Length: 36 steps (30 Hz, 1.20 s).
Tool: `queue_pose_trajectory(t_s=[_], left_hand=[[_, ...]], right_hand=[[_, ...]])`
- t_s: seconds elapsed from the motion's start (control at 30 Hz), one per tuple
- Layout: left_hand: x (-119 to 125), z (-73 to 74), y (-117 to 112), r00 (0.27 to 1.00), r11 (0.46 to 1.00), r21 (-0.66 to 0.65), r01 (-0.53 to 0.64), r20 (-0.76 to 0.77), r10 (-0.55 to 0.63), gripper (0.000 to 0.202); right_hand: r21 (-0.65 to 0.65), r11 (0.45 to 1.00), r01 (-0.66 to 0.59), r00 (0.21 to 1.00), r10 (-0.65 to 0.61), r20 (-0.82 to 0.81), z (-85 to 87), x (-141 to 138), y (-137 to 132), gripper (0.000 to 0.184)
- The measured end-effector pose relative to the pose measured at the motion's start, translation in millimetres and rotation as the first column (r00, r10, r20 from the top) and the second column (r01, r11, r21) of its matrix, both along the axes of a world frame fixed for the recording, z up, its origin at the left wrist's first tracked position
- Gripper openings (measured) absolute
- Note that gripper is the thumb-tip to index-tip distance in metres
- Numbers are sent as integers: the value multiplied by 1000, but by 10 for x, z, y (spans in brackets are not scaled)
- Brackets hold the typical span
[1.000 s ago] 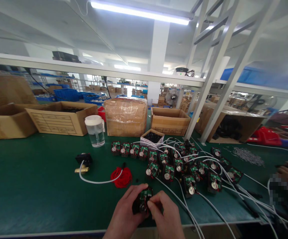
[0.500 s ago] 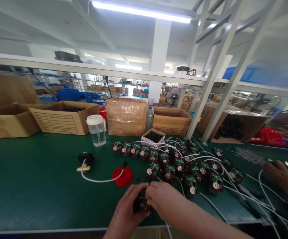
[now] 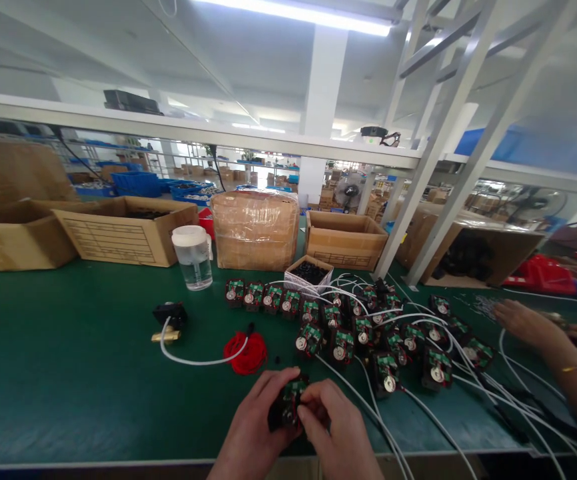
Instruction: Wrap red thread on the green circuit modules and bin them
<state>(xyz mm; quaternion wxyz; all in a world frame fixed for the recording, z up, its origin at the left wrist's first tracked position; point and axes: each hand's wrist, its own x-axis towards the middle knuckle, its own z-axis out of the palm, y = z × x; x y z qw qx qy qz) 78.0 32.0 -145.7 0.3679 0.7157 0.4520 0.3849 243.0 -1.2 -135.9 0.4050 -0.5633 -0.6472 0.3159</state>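
Held to the near right of the red bundle (image 3: 245, 353), close to the front edge (image 3: 118, 463) of the green table (image 3: 68, 373): a black unit (image 3: 288, 403) with a green circuit board. Clasped around its left side by the left hand (image 3: 256, 420), fingers bent over the far side. Met at the right by the right hand (image 3: 336, 420), thumb and forefinger brought together against it; too hidden to tell what, if anything, between them.

Narrow strip of tabletop between unit and front edge. Broad green stretch left of the bundle, running out to that same edge. Tight quarters right of the bundle: crowded rows of similar units (image 3: 363, 330), plus white cables (image 3: 391, 437) trailing over the front edge.

Red bundle itself stringy and roundish, a small black piece (image 3: 277, 360) just to its right. Similar units boxy and black, with green boards, round silvery discs and thin red wires. Left of the bundle, a black part (image 3: 169, 313) with a yellow brass fitting (image 3: 167, 335) and an arching white cable.

Behind the bundle, a clear plastic jug (image 3: 192, 260) with white lid; a brown carton (image 3: 255, 230) under shiny tape; farther right, a small white box (image 3: 308, 288) of black pieces. Far right of the bundle, a co-worker's hand (image 3: 528, 323) near scattered grey bits (image 3: 483, 307).
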Motion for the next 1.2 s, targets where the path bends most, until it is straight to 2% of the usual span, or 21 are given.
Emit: queue_pose_trajectory(t_s=[0.1, 0.17, 0.27, 0.37, 0.43, 0.53, 0.6, 0.67, 0.7, 0.77, 0.87, 0.93, 1.0, 1.07, 1.13, 1.2], left_hand=[[-4, 8, -8, 1000, 1000, 6, -7, 7, 7, 64], [-7, 13, -12, 1000, 1000, 9, -4, 7, 4, 62], [-10, 7, -7, 1000, 1000, 13, 6, 8, -6, 63], [-8, 8, 5, 1000, 1000, 10, 10, 0, -10, 69], [-9, 27, 8, 1000, 1000, 0, 13, -11, -13, 69], [-10, 68, 0, 999, 1000, -19, 25, -26, -25, 66], [-9, 86, -9, 999, 999, -25, 22, -28, -23, 65], [-8, 87, -13, 1000, 1000, -25, 17, -22, -17, 63], [-7, 83, -13, 1000, 1000, -25, 15, -17, -15, 63], [-7, 65, -10, 1000, 999, -27, 20, -7, -20, 64], [-9, 30, -8, 1000, 999, -28, 29, 13, -29, 70], [-11, 13, -13, 999, 999, -28, 31, 29, -30, 72], [-13, 8, -22, 999, 999, -30, 25, 39, -24, 70], [-14, 16, -31, 999, 999, -34, 19, 38, -17, 69], [-15, 29, -37, 999, 999, -40, 17, 32, -16, 69], [-15, 37, -38, 999, 999, -45, 25, 26, -24, 68]], right_hand=[[-58, 998, 20, 996, -24, -80, -41, -21, -9, 10], [-84, 996, -3, 997, -3, -80, 18, -2, 4, 11], [-57, 995, -81, 994, 85, 65, 209, 74, 60, 16], [-47, 973, -227, 938, 231, 258, 427, 154, 177, 22], [-56, 935, -350, 854, 343, 392, 551, 178, 285, 22], [-115, 851, -513, 660, 477, 580, 714, 155, 452, 16], [-188, 796, -576, 520, 534, 667, 807, 120, 526, 13], [-235, 785, -573, 448, 540, 713, 860, 96, 543, 10], [-236, 809, -539, 461, 518, 721, 863, 94, 528, 9], [-233, 879, -417, 585, 455, 671, 810, 107, 453, 8], [-286, 927, -241, 842, 346, 413, 611, 128, 281, 11], [-262, 945, -195, 945, 253, 208, 436, 114, 175, 15], [-214, 965, -150, 987, 159, 27, 265, 78, 103, 13], [-205, 974, -99, 991, 78, -111, 136, 41, 65, 10], [-197, 979, -59, 986, 26, -164, 82, 21, 53, 10], [-168, 984, -54, 990, 31, -135, 109, 24, 57, 11]])
